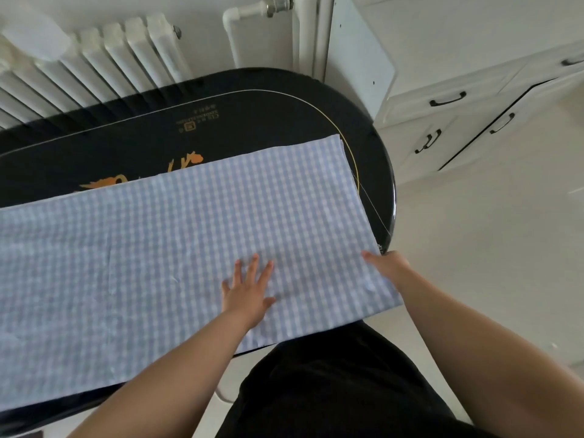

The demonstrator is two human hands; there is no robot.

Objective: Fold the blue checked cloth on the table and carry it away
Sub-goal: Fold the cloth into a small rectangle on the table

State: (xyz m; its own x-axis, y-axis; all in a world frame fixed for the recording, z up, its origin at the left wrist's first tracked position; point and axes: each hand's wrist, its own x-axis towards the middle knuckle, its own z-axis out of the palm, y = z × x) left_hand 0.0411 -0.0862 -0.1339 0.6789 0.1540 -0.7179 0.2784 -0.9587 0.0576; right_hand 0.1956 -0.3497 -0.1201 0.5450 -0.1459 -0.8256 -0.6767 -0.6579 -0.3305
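Note:
The blue checked cloth lies spread flat over the near half of the black oval table, running off the left edge of view. My left hand rests palm down on the cloth near its front right part, fingers apart. My right hand is at the cloth's right edge near the front corner, thumb on top and the fingers hidden under the fabric, pinching that edge.
A white radiator and pipes stand behind the table. White cabinets with dark handles are at the right. Pale floor lies open to the right of the table. My dark-clothed legs are against the table's near edge.

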